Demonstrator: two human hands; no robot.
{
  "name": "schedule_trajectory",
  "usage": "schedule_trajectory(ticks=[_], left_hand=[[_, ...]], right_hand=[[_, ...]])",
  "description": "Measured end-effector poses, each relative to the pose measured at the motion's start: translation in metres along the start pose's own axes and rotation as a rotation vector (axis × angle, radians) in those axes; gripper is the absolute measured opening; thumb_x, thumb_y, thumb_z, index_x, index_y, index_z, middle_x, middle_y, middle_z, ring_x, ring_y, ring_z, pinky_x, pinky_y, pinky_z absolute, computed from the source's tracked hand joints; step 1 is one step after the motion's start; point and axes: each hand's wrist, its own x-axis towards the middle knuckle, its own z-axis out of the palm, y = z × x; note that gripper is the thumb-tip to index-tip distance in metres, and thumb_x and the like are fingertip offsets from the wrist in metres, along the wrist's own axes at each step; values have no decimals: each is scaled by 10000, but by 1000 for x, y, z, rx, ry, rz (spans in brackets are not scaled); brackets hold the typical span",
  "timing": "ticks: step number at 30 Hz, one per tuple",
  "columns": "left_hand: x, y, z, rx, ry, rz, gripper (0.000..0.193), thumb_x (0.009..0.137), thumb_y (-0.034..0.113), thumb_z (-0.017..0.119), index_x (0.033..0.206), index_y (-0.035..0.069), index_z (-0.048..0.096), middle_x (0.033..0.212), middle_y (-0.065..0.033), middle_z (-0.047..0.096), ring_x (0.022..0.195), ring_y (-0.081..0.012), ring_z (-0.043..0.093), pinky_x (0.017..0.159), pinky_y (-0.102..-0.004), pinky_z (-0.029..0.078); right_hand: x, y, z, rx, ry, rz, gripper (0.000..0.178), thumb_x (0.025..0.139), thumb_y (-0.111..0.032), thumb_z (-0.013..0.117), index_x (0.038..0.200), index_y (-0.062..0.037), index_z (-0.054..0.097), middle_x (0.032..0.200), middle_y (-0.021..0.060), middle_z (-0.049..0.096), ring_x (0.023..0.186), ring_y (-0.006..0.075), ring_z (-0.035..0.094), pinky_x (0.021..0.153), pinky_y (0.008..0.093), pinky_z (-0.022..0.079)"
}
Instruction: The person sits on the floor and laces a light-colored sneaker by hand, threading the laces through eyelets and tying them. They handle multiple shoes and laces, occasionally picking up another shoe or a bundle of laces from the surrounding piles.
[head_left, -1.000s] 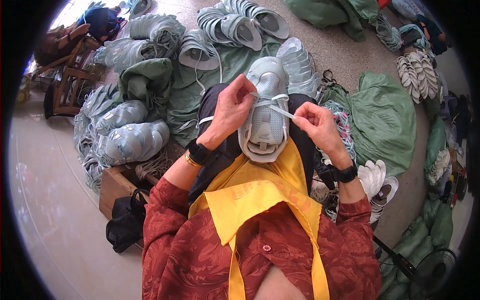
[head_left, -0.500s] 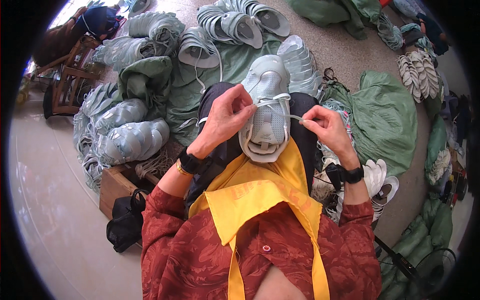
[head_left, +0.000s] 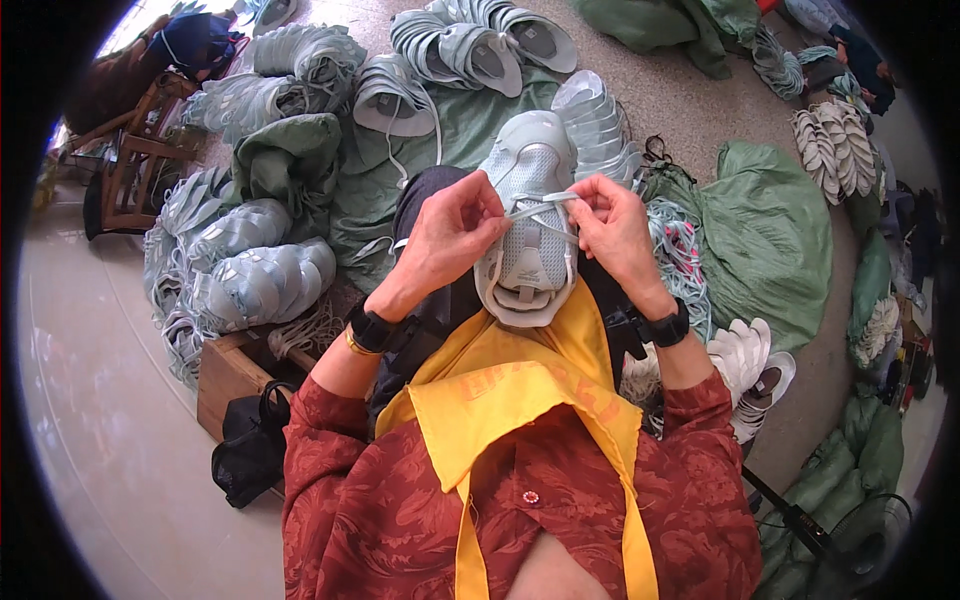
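Observation:
A pale grey-green shoe upper [head_left: 527,262] rests on my lap, toe end pointing away from me, its heel opening toward my yellow apron [head_left: 520,385]. A light shoelace [head_left: 540,205] runs across its middle. My left hand [head_left: 455,228] is closed at the left side of the upper, pinching the lace between thumb and fingertips. Opposite it, my right hand [head_left: 615,228] pinches the lace at the right side, close to the upper. The lace stretches between the two hands, with part of it looping down over the tongue.
Stacked pale uppers [head_left: 265,280] lie on the left by a wooden box [head_left: 225,385] and a black bag [head_left: 250,445]. More uppers [head_left: 460,50] sit ahead on a green sheet [head_left: 360,210]. To the right are a green sack [head_left: 770,245], a bundle of laces [head_left: 680,255] and white uppers [head_left: 745,360].
My right hand has moved left and forward, from out beside the upper to its right edge, and now pinches the lace there. My left hand stays nearly in place.

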Motion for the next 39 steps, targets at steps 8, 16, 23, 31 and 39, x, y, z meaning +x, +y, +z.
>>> schedule_trajectory(ticks=[8, 16, 23, 31, 39], left_hand=[[-6, 18, -4, 150, 12, 92, 159, 854, 14, 716, 898, 4, 563, 716, -22, 547, 645, -79, 499, 586, -266, 418], [-14, 40, -25, 206, -82, 101, 139, 888, -71, 657, 871, -6, 536, 801, 11, 522, 764, -38, 479, 653, -216, 435], [-38, 57, -66, 280, -67, 59, 150, 846, -123, 650, 849, -17, 543, 795, -6, 530, 782, -64, 547, 719, -225, 492], [-40, 49, -44, 509, -70, 142, 154, 829, -52, 681, 882, -12, 542, 785, -76, 545, 677, -183, 545, 595, -308, 440], [-32, 46, -38, 588, -35, 210, 165, 844, -27, 674, 898, -5, 519, 792, -136, 556, 722, -334, 578, 644, -400, 464]], right_hand=[[3, -1, 7, 35, 104, -96, 99, 916, -14, 683, 994, 4, 741, 842, -4, 714, 636, 20, 609, 578, 206, 490], [3, 6, 14, 74, 120, -112, 152, 899, 4, 692, 1047, -4, 726, 859, -8, 725, 643, 18, 612, 585, 208, 494], [-17, 9, 9, -72, 143, -200, 136, 892, -19, 721, 1027, -8, 713, 863, 33, 721, 645, 57, 618, 595, 225, 501], [-31, -14, 3, -367, 82, -416, 166, 845, -68, 789, 973, -23, 693, 887, 66, 653, 597, 157, 604, 562, 290, 492], [-29, -15, 10, -571, 79, -601, 114, 887, -70, 736, 931, -36, 637, 885, 107, 633, 714, 313, 662, 615, 388, 525]])
